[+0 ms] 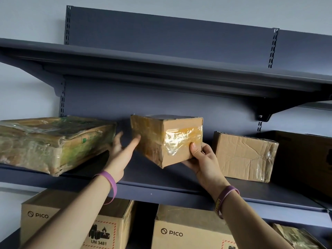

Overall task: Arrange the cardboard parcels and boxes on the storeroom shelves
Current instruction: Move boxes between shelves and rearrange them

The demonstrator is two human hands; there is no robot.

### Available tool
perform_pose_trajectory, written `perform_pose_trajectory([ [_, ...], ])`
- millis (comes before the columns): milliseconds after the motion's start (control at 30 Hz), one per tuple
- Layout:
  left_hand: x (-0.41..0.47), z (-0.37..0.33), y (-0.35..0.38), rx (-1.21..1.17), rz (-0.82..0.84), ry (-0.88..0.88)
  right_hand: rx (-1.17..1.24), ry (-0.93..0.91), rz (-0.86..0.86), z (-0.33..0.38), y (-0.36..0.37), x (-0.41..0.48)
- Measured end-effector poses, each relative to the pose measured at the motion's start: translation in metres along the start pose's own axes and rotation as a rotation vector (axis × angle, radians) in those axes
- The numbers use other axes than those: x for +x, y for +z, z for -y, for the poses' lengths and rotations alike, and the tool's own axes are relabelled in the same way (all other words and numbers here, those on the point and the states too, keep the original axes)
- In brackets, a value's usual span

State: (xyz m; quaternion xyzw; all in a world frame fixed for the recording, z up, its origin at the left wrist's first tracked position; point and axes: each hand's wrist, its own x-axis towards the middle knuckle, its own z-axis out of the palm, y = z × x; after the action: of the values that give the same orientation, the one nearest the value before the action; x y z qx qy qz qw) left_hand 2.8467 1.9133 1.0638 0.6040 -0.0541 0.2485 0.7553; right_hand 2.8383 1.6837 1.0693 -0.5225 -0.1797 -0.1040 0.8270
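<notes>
The middle shelf (161, 186) holds 4 things. On the left lies a wide flat parcel (53, 142), wrapped in shiny tape with green marks. On the right stands a crumpled box (244, 157), and just beside it, at the far right, a dark box (305, 159). Between the flat parcel and the crumpled box is the small box (167, 139). All are shut, so what is inside cannot be seen.

The lower shelf has 2 brown boxes, the left PICO box (41, 221) and the right PICO box (179, 230), and a wrapped parcel (296, 238) in the corner.

The small box is brown card with yellow, crinkly tape. It is tilted, with 1 corner pointing down over the shelf.

The right hand (199, 159) grips its lower right corner, thumb on the front. The left hand (122, 151) is flat, with straight fingers touching the box's left side. Each wrist wears 1 purple band.
</notes>
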Motion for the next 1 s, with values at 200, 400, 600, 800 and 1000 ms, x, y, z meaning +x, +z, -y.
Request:
perform_pose_trajectory([
  [200, -0.007, -0.006, 0.003, 0.109, 0.376, 0.059, -0.057, -0.043, -0.023, -0.003, -0.003, 0.004],
  [400, -0.008, -0.002, 0.003, 0.207, 0.531, -0.016, -0.259, -0.074, 0.054, -0.009, -0.003, 0.006],
  [600, -0.006, -0.005, -0.004, 0.006, 0.338, -0.124, -0.289, -0.104, 0.136, -0.015, -0.004, 0.008],
  [800, -0.005, -0.010, -0.002, -0.250, 0.275, -0.218, -0.313, -0.054, -0.125, -0.017, -0.009, 0.017],
  [1000, -0.007, -0.012, -0.003, -0.352, 0.266, -0.254, -0.140, 0.101, -0.155, -0.011, -0.015, 0.016],
])
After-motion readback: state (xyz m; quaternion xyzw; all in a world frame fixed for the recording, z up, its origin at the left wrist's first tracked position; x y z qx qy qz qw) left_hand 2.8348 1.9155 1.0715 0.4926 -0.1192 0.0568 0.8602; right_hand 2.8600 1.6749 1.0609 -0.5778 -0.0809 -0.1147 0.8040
